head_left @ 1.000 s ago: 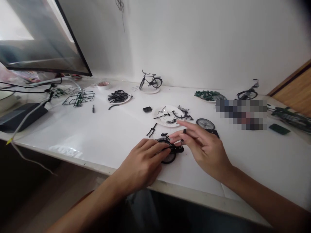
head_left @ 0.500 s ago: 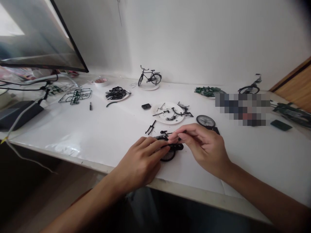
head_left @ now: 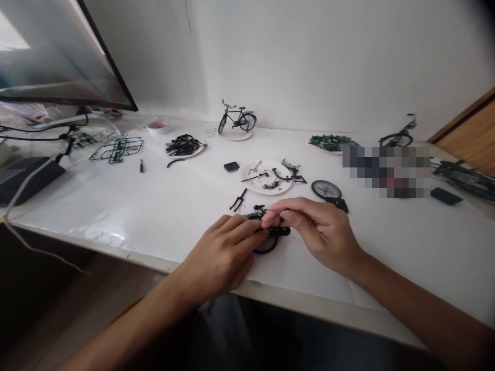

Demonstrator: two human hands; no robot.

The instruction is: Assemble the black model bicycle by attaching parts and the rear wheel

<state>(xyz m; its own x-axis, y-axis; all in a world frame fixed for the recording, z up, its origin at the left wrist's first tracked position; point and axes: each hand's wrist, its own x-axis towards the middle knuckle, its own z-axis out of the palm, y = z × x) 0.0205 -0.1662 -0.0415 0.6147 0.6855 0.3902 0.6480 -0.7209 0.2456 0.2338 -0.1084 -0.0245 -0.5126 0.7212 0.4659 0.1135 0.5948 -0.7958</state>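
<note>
A partly built black model bicycle [head_left: 265, 244] lies at the table's front, its wheel and saddle showing between my hands. Around its left side are the closed fingers of my left hand [head_left: 227, 250]. My right hand [head_left: 323, 229] meets it from the other side, thumb and fingers pinched over the model; whatever they hold is hidden. Just behind lie a black fork [head_left: 238, 200] and a loose spoked wheel [head_left: 324, 189], which rests against a black block [head_left: 338, 205]. A white paper plate [head_left: 253, 189] carries small dark and grey parts.
A finished model bicycle [head_left: 237, 119] stands at the back on a plate. Black parts [head_left: 184, 145], green parts [head_left: 332, 141] and green sprues [head_left: 118, 150] lie around. A small screwdriver [head_left: 141, 166] is at left, a monitor [head_left: 65, 56] above. Another model bicycle [head_left: 398, 136] stands back right.
My right hand's fingertips have moved slightly left and closer to my left hand, over the model. A small dark piece seen at them earlier is now hidden. The view has shifted slightly.
</note>
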